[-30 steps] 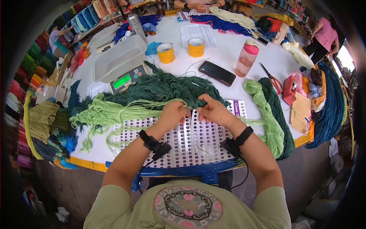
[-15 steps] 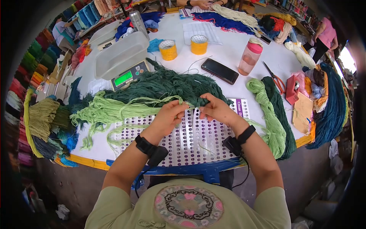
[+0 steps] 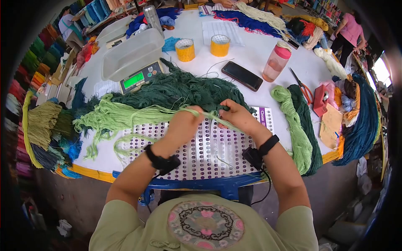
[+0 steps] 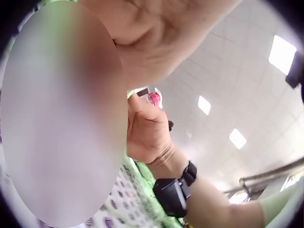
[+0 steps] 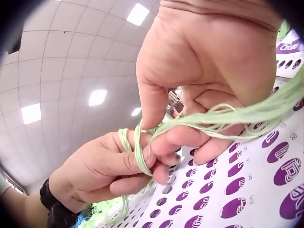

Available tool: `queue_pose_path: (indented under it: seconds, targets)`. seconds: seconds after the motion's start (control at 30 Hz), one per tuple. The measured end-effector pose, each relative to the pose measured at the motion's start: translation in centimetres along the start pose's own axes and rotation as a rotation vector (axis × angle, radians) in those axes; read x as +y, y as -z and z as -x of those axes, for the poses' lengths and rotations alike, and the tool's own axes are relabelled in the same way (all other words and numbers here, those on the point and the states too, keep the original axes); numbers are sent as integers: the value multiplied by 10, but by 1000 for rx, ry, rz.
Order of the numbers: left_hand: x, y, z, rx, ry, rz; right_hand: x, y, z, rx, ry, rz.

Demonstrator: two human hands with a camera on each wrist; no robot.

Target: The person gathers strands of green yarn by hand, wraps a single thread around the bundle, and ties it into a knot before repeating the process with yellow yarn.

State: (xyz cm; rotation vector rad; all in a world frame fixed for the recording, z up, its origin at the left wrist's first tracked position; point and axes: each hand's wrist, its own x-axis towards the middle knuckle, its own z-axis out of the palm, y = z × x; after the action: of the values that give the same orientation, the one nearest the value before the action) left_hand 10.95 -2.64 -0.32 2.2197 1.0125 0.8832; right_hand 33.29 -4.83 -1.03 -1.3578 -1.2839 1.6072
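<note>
A light green strand of thread [image 5: 209,118] runs between my two hands above the perforated cards [image 3: 201,154]. My left hand [image 3: 184,125] has loops of it round the fingers and pinches it between thumb and fingertips. Close by on the right, my right hand [image 3: 239,118] holds the same strand with thumb and fingers, its tail trailing toward the wrist. Both sets of fingertips meet at the loop in the right wrist view. Left of the hands lies a loose light green skein [image 3: 121,119], in front of a dark green heap of thread [image 3: 184,90]. A blurred oval covers much of the left wrist view.
Twisted light green [image 3: 293,129] and dark green skeins [image 3: 310,129] lie at right, near scissors [image 3: 302,88] and a red tape dispenser [image 3: 320,100]. Behind are a phone [image 3: 242,75], a bottle [image 3: 277,62], tape rolls [image 3: 184,50], a scale [image 3: 135,81] and a plastic tub [image 3: 132,56].
My hands have gone from pinching close together to holding a light green strand stretched across to the right hand. The left hand has turned, its back now more toward the head camera.
</note>
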Motion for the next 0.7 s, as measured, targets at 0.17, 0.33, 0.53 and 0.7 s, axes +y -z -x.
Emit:
queue_pose_path:
  seconds: [0.17, 0.33, 0.53, 0.7]
  targets:
    - [-17, 133, 24, -108, 904, 1243, -1, -8, -10, 126, -24, 259]
    - [-73, 237, 56, 312, 820, 1363, -8, -11, -7, 148, -90, 213]
    - [-41, 206, 56, 267, 713, -197, -4, -19, 1, 218, 2, 302]
    - [46, 126, 28, -18, 310, 1098, -38, -61, 22, 345, 290, -93]
